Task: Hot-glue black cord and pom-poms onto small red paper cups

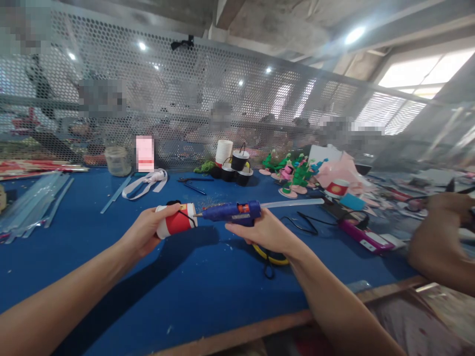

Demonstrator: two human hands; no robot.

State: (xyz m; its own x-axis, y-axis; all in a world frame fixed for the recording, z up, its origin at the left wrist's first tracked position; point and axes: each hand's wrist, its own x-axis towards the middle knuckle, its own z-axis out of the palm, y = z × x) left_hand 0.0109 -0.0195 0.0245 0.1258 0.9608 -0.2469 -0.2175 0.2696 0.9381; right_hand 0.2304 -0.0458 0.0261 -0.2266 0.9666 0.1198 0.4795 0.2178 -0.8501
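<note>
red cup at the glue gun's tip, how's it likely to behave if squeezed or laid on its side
The cup looks thin-walled and papery, so it's probably light and may dent under a firm grip. Its round side suggests it could roll on the flat table. The thin black cord across it would likely flex.

Bare forearms [67,287] aslant toward each other, left hand [149,227] in a curled grip, right hand [267,230] likewise.

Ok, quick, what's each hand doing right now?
Left hand: closed around the red and white paper cup.
Right hand: closed on the blue glue gun.
</note>
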